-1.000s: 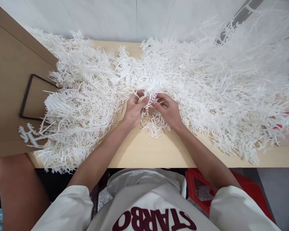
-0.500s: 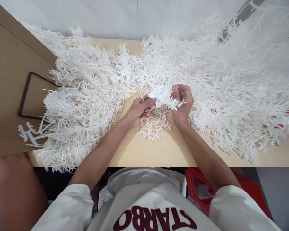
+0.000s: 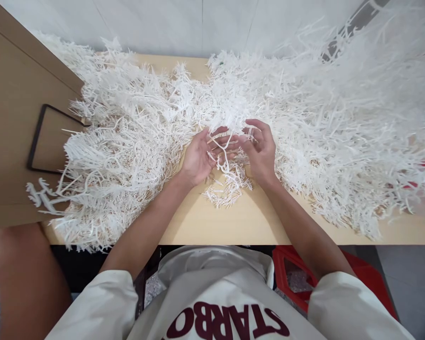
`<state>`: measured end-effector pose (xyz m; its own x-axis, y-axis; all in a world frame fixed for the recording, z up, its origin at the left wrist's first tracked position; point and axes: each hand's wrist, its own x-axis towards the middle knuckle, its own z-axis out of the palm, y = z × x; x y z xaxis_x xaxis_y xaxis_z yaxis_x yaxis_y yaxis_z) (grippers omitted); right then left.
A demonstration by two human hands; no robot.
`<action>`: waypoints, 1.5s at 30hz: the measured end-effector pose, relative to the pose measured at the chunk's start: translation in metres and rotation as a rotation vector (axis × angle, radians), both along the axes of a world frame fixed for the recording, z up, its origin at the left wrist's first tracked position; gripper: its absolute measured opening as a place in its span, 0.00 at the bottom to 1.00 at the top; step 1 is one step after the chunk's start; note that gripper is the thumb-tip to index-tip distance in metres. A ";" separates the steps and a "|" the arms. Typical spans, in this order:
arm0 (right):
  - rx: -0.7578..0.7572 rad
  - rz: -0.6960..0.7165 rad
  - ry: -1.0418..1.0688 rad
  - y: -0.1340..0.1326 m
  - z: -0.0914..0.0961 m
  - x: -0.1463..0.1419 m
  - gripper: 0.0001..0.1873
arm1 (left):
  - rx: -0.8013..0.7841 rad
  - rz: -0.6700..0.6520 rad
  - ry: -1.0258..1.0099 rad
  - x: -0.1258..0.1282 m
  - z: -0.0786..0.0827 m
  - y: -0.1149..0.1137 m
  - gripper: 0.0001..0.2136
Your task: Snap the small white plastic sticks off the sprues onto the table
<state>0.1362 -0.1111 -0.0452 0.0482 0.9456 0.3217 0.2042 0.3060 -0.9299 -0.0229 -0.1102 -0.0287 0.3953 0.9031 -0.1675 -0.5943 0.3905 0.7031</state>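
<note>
The left hand (image 3: pixel 202 158) is facing up, well open, a white sprig (image 3: pixel 225 155) crossing its fingers; the right hand (image 3: pixel 262 153) is half curling beside it, its hold unclear. Clippings (image 3: pixel 222 194) are lying nearer on the table (image 3: pixel 219 226).

Bright, even light lays soft shadows on the table (image 3: pixel 219 229) beside the forearms (image 3: pixel 147 224); upper-right strands (image 3: pixel 386 71) look hazy.

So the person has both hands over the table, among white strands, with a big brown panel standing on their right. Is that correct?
Not quite: the panel stands on their left, as the head view shows. The left hand and right hand are indeed over the table, among white strands.
</note>
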 end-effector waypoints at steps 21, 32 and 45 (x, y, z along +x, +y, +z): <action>0.083 -0.144 -0.016 0.000 -0.003 0.001 0.21 | 0.181 0.303 0.472 0.006 -0.017 0.005 0.18; 0.090 -0.017 -0.044 -0.003 -0.008 0.006 0.23 | 0.215 0.459 0.436 -0.002 -0.004 0.001 0.11; 0.003 0.018 0.042 0.004 -0.015 0.001 0.30 | 0.248 0.474 0.367 0.004 -0.009 -0.002 0.11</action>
<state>0.1368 -0.1074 -0.0605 0.0447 0.9453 0.3231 0.1596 0.3125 -0.9364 -0.0184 -0.1117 -0.0373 -0.0994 0.9948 0.0205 -0.3659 -0.0557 0.9290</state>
